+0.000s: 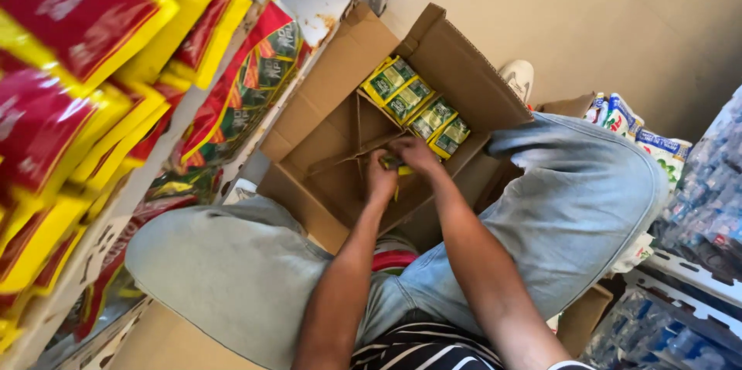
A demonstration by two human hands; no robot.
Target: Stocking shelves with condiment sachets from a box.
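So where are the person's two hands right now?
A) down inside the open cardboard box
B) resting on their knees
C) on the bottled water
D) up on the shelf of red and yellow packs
A: the left hand and right hand meet inside the open cardboard box, on a yellow packet near the row of green and yellow packets.

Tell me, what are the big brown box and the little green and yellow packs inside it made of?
The box looks like plain brown cardboard: matte, with folded flaps and bent dividers. The green and yellow packs seem to be shiny plastic or foil wrap, since light glints off them. Both the left hand and the right hand grip one such pack.
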